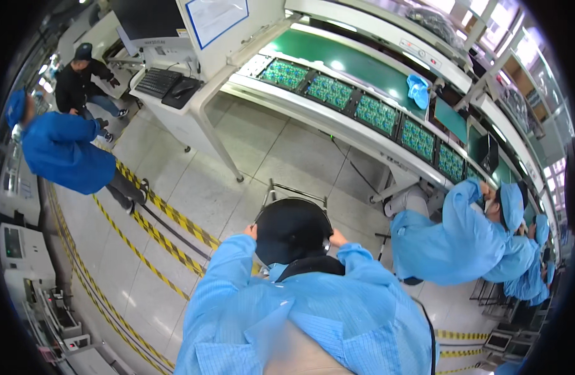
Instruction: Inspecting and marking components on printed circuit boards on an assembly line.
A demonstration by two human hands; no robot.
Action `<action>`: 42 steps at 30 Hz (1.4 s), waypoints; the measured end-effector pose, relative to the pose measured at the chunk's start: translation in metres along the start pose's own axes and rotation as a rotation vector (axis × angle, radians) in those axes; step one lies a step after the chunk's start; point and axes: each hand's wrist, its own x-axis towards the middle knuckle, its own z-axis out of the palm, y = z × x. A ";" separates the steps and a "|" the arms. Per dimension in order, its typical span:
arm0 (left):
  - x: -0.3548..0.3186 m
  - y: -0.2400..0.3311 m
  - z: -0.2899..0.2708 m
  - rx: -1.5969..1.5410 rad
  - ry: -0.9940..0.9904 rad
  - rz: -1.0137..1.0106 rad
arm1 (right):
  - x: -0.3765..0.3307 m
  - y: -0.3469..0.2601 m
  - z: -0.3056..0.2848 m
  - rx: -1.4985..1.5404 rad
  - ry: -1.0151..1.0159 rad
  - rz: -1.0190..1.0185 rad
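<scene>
A black, round-seated stool with a thin metal frame (294,234) stands out at the centre, directly in front of the wearer's light-blue coat (237,312), over the pale tiled floor (262,144). The left hand (251,232) holds the left edge of the seat and the right hand (338,239) the right edge; the undersides of both grips are hidden, so how far the fingers wrap around cannot be told. Whether the legs bear on the floor is likewise unclear. Beyond, a long pale conveyor line carries green circuit boards in black frames (329,92) in a row, with a crumpled bright-blue cloth item (418,90) behind them. To the right, a co-worker in a light-blue coat and cap (450,231) bends toward the line. To the left, yellow-and-black striped floor tape (161,240) runs near a standing person in a darker blue jacket (69,150).
</scene>
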 end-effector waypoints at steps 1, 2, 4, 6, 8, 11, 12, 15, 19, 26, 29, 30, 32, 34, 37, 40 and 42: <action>0.013 0.019 0.013 -0.053 0.033 0.047 | 0.000 0.006 -0.014 0.029 -0.096 0.060; 0.025 0.033 0.023 -0.007 0.013 0.061 | 0.000 0.010 -0.022 0.075 -0.043 0.086; 0.043 0.083 0.045 0.063 -0.090 0.048 | 0.003 0.049 -0.034 0.117 0.015 0.163; 0.044 0.126 0.061 0.090 -0.163 0.043 | 0.006 0.072 -0.040 0.259 0.132 0.221; 0.047 0.138 0.074 0.117 -0.152 0.085 | 0.001 0.072 -0.052 0.342 0.072 0.292; 0.053 0.142 0.082 0.145 -0.126 0.070 | 0.006 0.068 -0.059 0.324 0.058 0.398; 0.056 0.142 0.080 0.124 -0.121 0.069 | 0.010 0.063 -0.060 0.324 0.033 0.386; 0.065 0.129 0.063 0.118 -0.110 0.023 | 0.030 0.047 -0.056 0.285 -0.098 0.368; 0.068 0.078 0.029 0.114 -0.034 -0.073 | 0.062 0.000 -0.037 0.227 -0.145 0.329; 0.028 -0.064 -0.053 -0.059 0.116 -0.331 | 0.122 -0.074 0.058 -0.204 -0.249 -0.030; 0.009 -0.127 -0.100 -0.077 0.170 -0.407 | 0.120 -0.141 0.122 -0.292 -0.212 -0.156; 0.011 -0.155 -0.116 -0.061 0.221 -0.400 | 0.110 -0.173 0.142 -0.318 -0.207 -0.130; 0.017 -0.189 -0.157 -0.118 0.176 -0.431 | 0.104 -0.218 0.182 -0.368 -0.158 -0.213; 0.023 -0.225 -0.205 -0.230 0.091 -0.398 | 0.105 -0.267 0.225 -0.547 -0.155 -0.081; 0.019 -0.254 -0.263 -0.215 0.105 -0.385 | 0.097 -0.330 0.271 -0.607 -0.223 -0.029; 0.001 -0.313 -0.284 -0.295 0.176 -0.393 | 0.073 -0.384 0.321 -0.656 -0.211 -0.046; -0.014 -0.341 -0.295 -0.307 0.226 -0.454 | 0.065 -0.414 0.350 -0.720 -0.153 -0.137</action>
